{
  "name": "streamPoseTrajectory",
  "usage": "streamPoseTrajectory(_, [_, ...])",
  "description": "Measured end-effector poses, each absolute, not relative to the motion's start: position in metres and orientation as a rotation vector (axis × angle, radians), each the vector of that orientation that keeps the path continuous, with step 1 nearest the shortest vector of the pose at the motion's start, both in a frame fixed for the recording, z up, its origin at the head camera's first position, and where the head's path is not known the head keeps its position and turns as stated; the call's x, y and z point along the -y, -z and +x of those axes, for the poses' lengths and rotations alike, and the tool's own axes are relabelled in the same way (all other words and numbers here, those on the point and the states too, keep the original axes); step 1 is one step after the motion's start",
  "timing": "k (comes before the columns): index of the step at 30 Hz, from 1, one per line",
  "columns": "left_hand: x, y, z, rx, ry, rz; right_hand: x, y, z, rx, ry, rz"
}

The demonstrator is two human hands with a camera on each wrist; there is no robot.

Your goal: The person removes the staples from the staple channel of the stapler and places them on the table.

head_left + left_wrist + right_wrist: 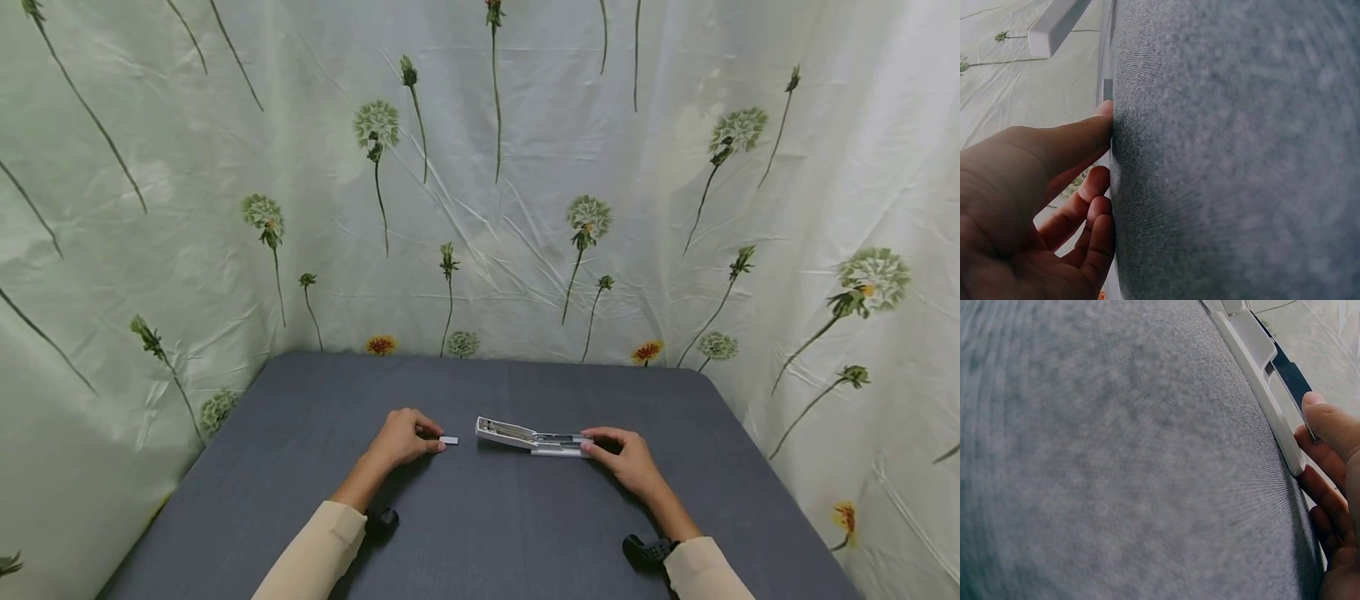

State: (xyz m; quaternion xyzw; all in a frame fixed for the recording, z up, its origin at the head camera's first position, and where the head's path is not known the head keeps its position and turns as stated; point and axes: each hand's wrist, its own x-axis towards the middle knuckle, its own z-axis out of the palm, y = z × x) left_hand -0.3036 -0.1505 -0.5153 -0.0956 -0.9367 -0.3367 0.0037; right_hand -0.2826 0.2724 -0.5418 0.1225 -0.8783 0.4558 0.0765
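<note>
A white stapler (506,432) lies opened out on the dark cloth, its top cover folded back to the left and tilted up off the table. My right hand (628,460) pinches its right end between thumb and fingers. In the right wrist view the thumb is on the dark metal magazine (1291,374), above the white base (1260,394). To the left, thumb and forefinger of my left hand (403,437) pinch a small pale grey strip of staples (449,440), close to the cloth. A gap separates the strip from the cover's raised end (1044,39).
A dark grey cloth (480,525) covers the table. Behind it and along both sides hangs a pale curtain (315,167) printed with dandelions. Black bands with dark devices (647,552) sit at both wrists, below the beige sleeves (318,546).
</note>
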Motion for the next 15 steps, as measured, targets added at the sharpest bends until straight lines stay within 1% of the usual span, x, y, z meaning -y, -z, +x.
streamPoseTrajectory(8, [0.1528,0.5175,-0.3051,2.916,1.066,-0.341,-0.2739,0.5405,-0.2818,2.630,-1.369,0.366])
streamPoseTrajectory(15, [0.1529,0.5173,-0.2998,2.792,1.089,-0.516,-0.2730,0.5410,-0.2813,2.627,-1.385,0.381])
